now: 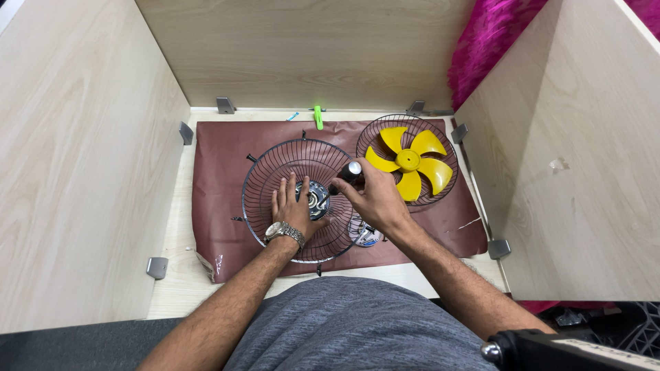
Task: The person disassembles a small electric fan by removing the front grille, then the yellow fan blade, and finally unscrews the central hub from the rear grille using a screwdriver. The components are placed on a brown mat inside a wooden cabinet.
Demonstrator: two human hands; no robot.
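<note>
A dark wire fan guard (268, 172) lies on a brown mat (220, 199), with the fan motor hub (315, 199) showing at its middle. My left hand (294, 208), with a metal wristwatch, rests flat inside the guard, fingers beside the hub. My right hand (375, 199) grips a dark-handled tool (348, 174) with a silver cap, its lower end pointing toward the hub. A second wire guard (375, 134) to the right holds a yellow fan blade (409, 161).
Light wooden walls (75, 165) box in the work surface on three sides, with metal brackets at the corners. A green clip (318, 117) lies at the mat's far edge. Pink fluffy material (488, 41) shows at the upper right. A round plastic part (362, 233) sits under my right wrist.
</note>
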